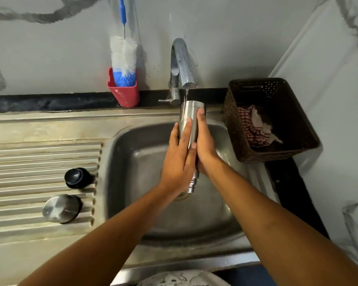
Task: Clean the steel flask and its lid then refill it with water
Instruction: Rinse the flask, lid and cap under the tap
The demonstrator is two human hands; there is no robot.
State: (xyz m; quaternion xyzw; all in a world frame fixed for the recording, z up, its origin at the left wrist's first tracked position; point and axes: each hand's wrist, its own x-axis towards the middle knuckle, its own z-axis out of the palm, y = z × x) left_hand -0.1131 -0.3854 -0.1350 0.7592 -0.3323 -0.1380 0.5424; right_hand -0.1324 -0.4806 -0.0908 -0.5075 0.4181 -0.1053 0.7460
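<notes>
Arms [116, 234]: both of mine reach out over the sink [116, 162].
Steel lid [60, 208]: lies on the ribbed board [39, 157] at the left, near me.
Black cap [78, 178]: on the same board, just behind the steel lid, not touching it.
Brush [123, 58]: white and blue, stands in a red cup [125, 93] by the wall.
Left hand [177, 162]: flat, fingers straight, pressed on the steel flask [189, 112].
Steel flask: between my hands over the sink, bottom end up, screw end down.
Tap [182, 62]: water [186, 94] runs from it onto the flask's bottom end.
Right hand [207, 145]: thumb and fingers wrap the flask's right side.
Basket [277, 96]: dark, right of the sink, with a red checked cloth [254, 129] inside.
</notes>
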